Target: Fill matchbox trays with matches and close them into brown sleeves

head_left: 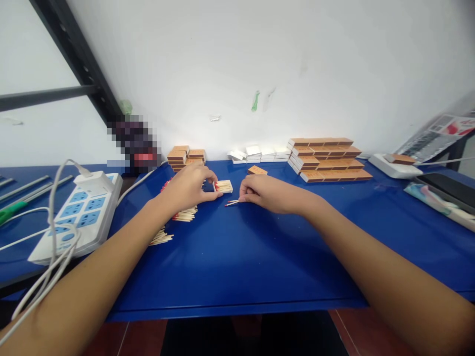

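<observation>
Matches (232, 202) clamped in the right grip (265, 192) could drop if it loosens; oversqueezing by the left grip (193, 184), clamped on the tray (231, 188), could buckle it.

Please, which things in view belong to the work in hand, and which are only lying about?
Likely part of the work:
Open matchbox tray, held by the left hand
Two matches, held by the right hand
Loose match piles
Brown matchboxes
White boxes

Seemingly just lying about:
Power strip
Green-handled tool
Plastic packaging
</observation>
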The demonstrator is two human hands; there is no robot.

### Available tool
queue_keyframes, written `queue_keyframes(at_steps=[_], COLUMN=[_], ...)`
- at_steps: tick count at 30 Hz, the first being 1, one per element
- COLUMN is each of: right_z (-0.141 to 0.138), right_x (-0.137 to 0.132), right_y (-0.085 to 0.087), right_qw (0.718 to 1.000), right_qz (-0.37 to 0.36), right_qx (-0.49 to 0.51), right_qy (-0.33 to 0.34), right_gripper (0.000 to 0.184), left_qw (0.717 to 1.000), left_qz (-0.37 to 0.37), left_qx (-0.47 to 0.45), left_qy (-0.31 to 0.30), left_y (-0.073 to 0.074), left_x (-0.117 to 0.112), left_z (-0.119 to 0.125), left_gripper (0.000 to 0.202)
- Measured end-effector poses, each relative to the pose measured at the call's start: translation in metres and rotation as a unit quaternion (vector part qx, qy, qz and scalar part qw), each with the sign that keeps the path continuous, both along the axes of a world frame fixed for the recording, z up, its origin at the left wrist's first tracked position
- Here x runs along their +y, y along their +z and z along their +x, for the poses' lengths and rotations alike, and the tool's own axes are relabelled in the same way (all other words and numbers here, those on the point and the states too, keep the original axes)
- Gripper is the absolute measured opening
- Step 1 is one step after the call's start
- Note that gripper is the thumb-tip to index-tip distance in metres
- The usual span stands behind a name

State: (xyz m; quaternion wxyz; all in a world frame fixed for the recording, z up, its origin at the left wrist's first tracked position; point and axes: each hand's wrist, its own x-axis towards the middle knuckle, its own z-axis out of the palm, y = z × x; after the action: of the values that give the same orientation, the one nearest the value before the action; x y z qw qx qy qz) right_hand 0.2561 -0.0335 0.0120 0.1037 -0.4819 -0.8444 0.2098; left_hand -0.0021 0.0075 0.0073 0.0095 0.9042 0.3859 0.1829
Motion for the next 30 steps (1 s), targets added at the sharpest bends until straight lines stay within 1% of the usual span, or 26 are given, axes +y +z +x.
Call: queue_keyframes(at_steps=[4,10,13,17,23,27,30], right_z=[-0.002,0.0,0.0,-0.004,-0.006,-0.009,-0.009], right_x=[0.0,-0.001,-0.002,-0.003,-0.002,-0.002,-0.001], right_y=[0.0,0.003,0.004,0.004,-0.003,-0.009,-0.01], right_qw=[1.0,0.996,0.998,1.0,0.999,0.999,0.999], right_qz=[-0.002,-0.075,-0.051,-0.017,-0.031,-0.014,-0.008], right_qx=[0.003,-0.041,-0.042,-0.019,0.013,0.025,0.019], right_qy=[0.004,-0.017,-0.016,0.006,0.021,0.036,0.048], right_gripper=[0.012,0.008,0.007,0.009,0.01,0.011,0.012], left_qw=[1.0,1.0,1.0,1.0,1.0,1.0,1.0], left_qz=[-0.005,-0.003,0.002,0.002,0.004,0.005,0.006], left_qx=[0.0,0.005,0.005,0.009,0.012,0.008,0.008], left_qy=[-0.001,0.0,0.001,0.002,-0.002,-0.003,-0.003], left_y=[0.0,0.001,0.001,0.0,0.0,0.0,-0.001], left_x=[0.0,-0.001,-0.001,-0.001,-0.002,-0.002,0.0], left_z=[0.0,0.0,0.001,0.0,0.001,0.001,0.0], left_gripper=[0.027,0.027,0.026,0.027,0.024,0.025,0.026])
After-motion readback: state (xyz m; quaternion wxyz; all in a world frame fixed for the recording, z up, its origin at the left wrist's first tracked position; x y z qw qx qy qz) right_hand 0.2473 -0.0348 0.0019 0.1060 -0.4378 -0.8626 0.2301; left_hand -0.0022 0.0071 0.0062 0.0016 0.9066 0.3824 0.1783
